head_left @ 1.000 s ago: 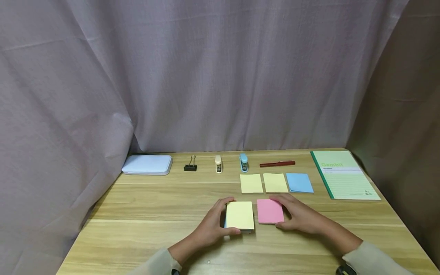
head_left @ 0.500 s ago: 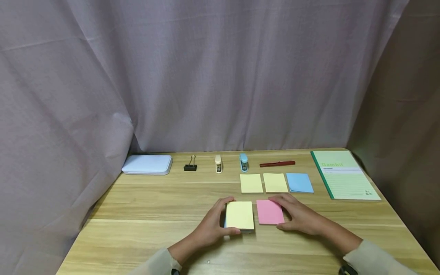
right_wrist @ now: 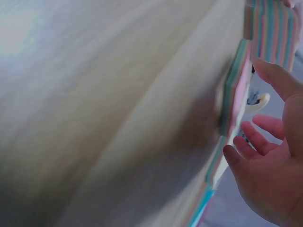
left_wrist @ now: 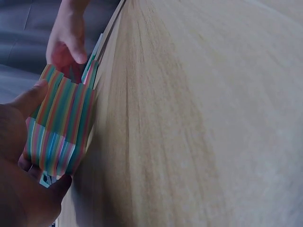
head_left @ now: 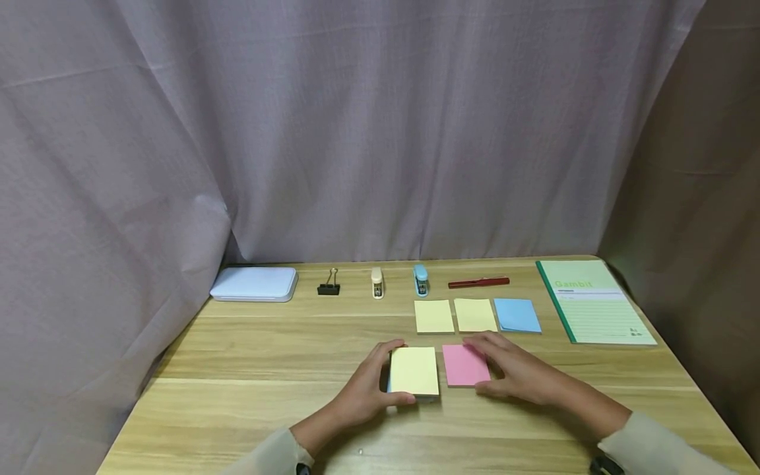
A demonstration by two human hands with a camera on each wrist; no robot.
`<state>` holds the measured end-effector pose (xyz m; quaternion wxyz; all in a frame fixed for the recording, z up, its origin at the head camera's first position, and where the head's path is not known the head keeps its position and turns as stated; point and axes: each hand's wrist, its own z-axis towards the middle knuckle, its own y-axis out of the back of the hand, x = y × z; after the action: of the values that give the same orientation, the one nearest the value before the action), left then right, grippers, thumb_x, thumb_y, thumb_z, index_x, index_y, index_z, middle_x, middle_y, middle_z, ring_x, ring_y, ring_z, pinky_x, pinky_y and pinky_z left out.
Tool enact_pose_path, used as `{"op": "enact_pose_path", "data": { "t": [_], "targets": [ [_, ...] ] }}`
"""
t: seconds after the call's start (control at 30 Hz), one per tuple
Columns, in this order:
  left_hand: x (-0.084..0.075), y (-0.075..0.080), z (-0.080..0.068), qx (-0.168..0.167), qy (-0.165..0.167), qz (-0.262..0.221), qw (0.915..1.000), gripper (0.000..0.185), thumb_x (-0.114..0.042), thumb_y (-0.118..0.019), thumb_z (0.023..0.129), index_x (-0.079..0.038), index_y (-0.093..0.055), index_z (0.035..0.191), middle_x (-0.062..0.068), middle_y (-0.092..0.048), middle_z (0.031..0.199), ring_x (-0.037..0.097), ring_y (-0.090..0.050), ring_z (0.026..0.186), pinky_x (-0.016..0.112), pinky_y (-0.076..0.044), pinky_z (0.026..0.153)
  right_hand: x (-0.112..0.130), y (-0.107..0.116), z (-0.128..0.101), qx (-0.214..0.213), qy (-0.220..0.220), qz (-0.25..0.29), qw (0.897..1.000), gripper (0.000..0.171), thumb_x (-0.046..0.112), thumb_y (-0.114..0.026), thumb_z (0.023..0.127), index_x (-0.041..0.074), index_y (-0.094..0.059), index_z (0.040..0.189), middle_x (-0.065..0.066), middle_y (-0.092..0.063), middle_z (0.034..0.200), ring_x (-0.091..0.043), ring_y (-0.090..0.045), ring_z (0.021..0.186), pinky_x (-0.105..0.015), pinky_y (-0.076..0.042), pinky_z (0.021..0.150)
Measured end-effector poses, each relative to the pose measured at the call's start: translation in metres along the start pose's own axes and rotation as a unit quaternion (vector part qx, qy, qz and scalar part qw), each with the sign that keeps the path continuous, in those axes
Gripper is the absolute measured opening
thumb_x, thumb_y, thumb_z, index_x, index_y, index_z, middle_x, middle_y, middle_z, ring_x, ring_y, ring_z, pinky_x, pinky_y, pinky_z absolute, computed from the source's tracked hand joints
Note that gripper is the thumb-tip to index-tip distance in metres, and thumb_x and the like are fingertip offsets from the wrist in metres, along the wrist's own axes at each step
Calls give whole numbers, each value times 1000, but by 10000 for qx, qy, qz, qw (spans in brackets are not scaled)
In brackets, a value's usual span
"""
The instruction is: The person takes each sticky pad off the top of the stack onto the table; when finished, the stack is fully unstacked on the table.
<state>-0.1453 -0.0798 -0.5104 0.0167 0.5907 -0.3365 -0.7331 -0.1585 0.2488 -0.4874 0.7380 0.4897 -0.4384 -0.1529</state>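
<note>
Pads of sticky notes lie side by side at the near centre of the bench (head_left: 249,369), and we read the layout from there. The yellow-topped pad (head_left: 413,371) sits at 9 o'clock from the pink-topped pad (head_left: 465,365); a narrow strip of bench separates them. Each pad has its long axis running 12 to 6 o'clock, away from the person. The left hand (head_left: 368,386) is the nearer hand to the yellow-topped pad, the right hand (head_left: 516,369) to the pink-topped pad — neither has to cross over.

State of the hands:

- Left hand: curled round the yellow-topped pad from its 9 o'clock side, thumb at the near edge, fingers at the far edge. The left wrist view shows the striped, multicoloured side of the pad (left_wrist: 61,127) held between thumb and fingers.
- Right hand: fingers loosely spread at the 3 o'clock edge of the pink-topped pad, fingertips at its far corner. The right wrist view shows the fingers (right_wrist: 265,137) straight and just beside the pad's edge (right_wrist: 236,94); we cannot tell whether they press on it or only touch it.

At 12 o'clock from the hands lie two loose yellow notes (head_left: 454,316) and a blue note (head_left: 517,315), well apart from both pads.
</note>
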Motion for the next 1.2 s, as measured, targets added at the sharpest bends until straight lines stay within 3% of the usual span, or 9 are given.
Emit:
{"op": "enact_pose_path", "data": {
  "t": [0.1, 0.3, 0.5, 0.6, 0.7, 0.8, 0.93, 1.03, 1.2],
  "targets": [
    [0, 0, 0, -7, -8, 10, 10000, 96, -32, -91, 78, -14, -38, 155, 0, -51, 143, 19, -49, 133, 47, -38, 117, 11, 3, 4, -2, -48, 70, 10000, 78, 39, -82, 88, 6, -49, 151, -8, -53, 146, -28, -52, 131, -55, -50, 104],
    [0, 0, 0, -10, -52, 5, 10000, 95, -30, -92, 78, -13, -39, 155, 0, -52, 143, 19, -50, 132, 46, -38, 116, 34, 2, 16, 207, -358, 655, 9970, 80, 49, -76, 91, 16, -44, 156, -14, -48, 153, -42, -47, 139, -65, -41, 109],
    [0, 2, -1, 29, -109, -18, 9999, 93, -31, -91, 79, -14, -39, 154, -1, -51, 141, 18, -51, 130, 45, -40, 114, 51, -5, 30, 448, -128, 1053, 9933, 85, 55, -75, 89, 17, -42, 157, -11, -44, 157, -38, -43, 143, -65, -40, 110],
    [0, 2, -1, 69, -101, -20, 9999, 92, -33, -90, 80, -15, -39, 154, -2, -51, 141, 18, -51, 129, 45, -40, 113, 59, -10, 36, 560, -79, 1106, 9923, 90, 57, -76, 87, 12, -41, 158, -11, -42, 159, -31, -49, 137, -57, -44, 110],
    [0, 2, -1, 94, -84, -21, 9999, 91, -35, -89, 81, -17, -38, 155, -2, -50, 141, 18, -51, 129, 46, -41, 112, 65, -16, 40, 651, -132, 1147, 9912, 93, 54, -78, 86, 9, -39, 158, -8, -44, 156, -24, -63, 109, -38, -54, 94],
    [0, 2, -1, 102, -77, -14, 9999, 90, -36, -88, 81, -18, -38, 155, -2, -50, 142, 18, -51, 130, 46, -42, 112, 69, -21, 42, 605, -160, 1107, 9919, 95, 52, -80, 85, 6, -40, 157, -4, -47, 152, -19, -62, 98, -29, -54, 84],
    [1, 1, -1, 92, -69, 16, 9999, 90, -38, -87, 82, -20, -38, 155, -2, -50, 142, 18, -51, 129, 46, -42, 111, 72, -25, 42, 411, -178, 932, 9946, 94, 53, -81, 84, 4, -42, 155, -5, -50, 149, -22, -56, 126, -44, -52, 100],
    [1, 1, -1, 93, -53, -2, 9999, 90, -39, -87, 82, -21, -38, 155, -1, -50, 142, 18, -51, 129, 45, -42, 110, 73, -28, 43, 360, -214, 869, 9953, 91, 50, -81, 86, 4, -42, 154, -5, -51, 149, -25, -56, 129, -51, -51, 102],
    [0, 1, -1, 116, -50, -39, 9999, 90, -38, -87, 82, -19, -37, 155, -1, -50, 142, 18, -51, 127, 44, -43, 110, 74, -29, 42, 331, -262, 798, 9959, 90, 48, -82, 86, 6, -42, 155, -3, -51, 149, -23, -56, 128, -50, -51, 103]
  ]
}}
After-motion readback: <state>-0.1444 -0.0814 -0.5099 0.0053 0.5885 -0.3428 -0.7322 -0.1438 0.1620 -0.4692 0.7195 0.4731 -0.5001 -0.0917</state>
